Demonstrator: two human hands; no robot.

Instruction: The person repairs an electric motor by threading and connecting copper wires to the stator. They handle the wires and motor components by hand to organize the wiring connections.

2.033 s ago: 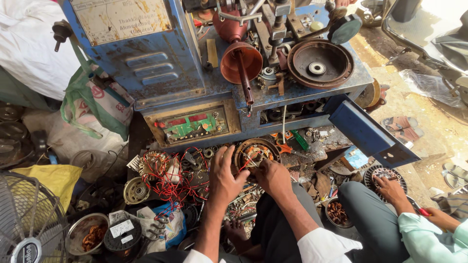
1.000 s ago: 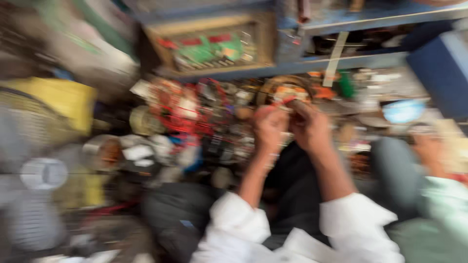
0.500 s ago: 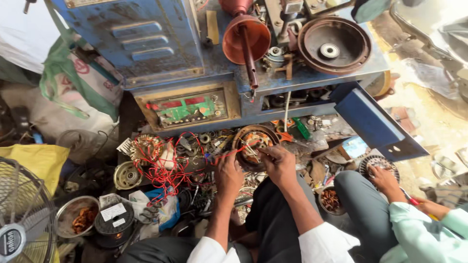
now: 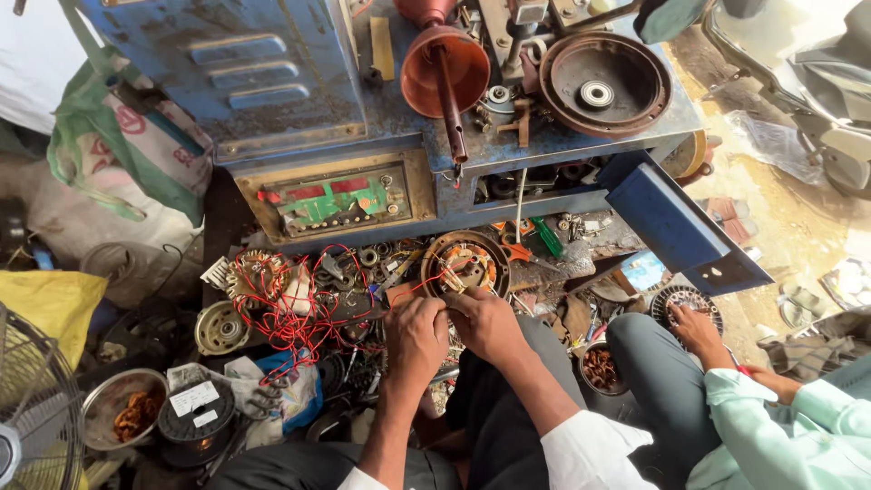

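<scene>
A round motor stator (image 4: 465, 263) with copper windings and red wires lies on the cluttered floor in front of a blue metal cabinet (image 4: 363, 109). My left hand (image 4: 415, 334) and my right hand (image 4: 484, 319) are side by side just below the stator, fingers pinched on its thin red lead wires. Both fingertips touch the wires at the stator's near rim. To the left lies another stator (image 4: 260, 275) tangled in loose red wire.
A co-worker in a light green sleeve sits at the right, a hand (image 4: 695, 327) on a round black fan part. A cabinet door (image 4: 679, 225) hangs open at the right. A fan guard (image 4: 36, 408), a steel bowl (image 4: 122, 408) and a wire spool (image 4: 195, 413) sit at the left.
The view swung down with heavy blur, then back up and steadied. My hands stayed on the stator's wires throughout; the co-worker's hand remains on the black part.
</scene>
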